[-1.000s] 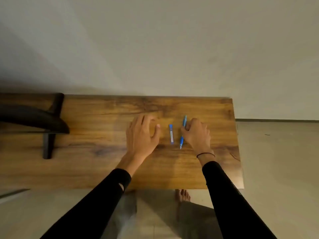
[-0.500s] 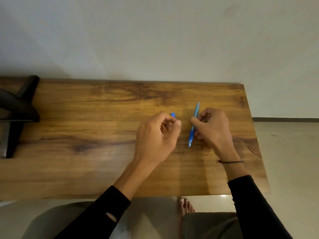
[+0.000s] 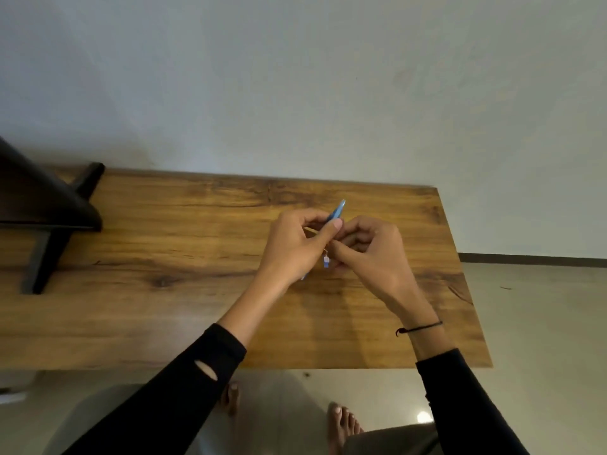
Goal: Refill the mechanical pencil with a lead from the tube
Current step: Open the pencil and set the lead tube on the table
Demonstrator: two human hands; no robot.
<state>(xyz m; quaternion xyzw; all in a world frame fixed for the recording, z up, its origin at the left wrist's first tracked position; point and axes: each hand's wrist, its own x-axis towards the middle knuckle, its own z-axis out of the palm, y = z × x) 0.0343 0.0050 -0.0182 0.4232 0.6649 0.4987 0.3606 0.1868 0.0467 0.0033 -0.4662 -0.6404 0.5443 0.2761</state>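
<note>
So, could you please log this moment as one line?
left hand: holds pencil | right hand: holds lead tube | above table | lead: unseen

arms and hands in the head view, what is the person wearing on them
Both arms are in long black sleeves that stop short of the wrists. The left sleeve has a small oval hole in it. The right wrist carries a thin black cord bracelet. Both hands are bare, with no gloves or rings visible.

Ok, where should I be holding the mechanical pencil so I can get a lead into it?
Pinch the mechanical pencil around mid-barrel from the side, as the left hand does with its thumb across it. It slants up and away, its far end poking free past the fingers; keeping that end clear probably leaves the right hand room to work.
</note>
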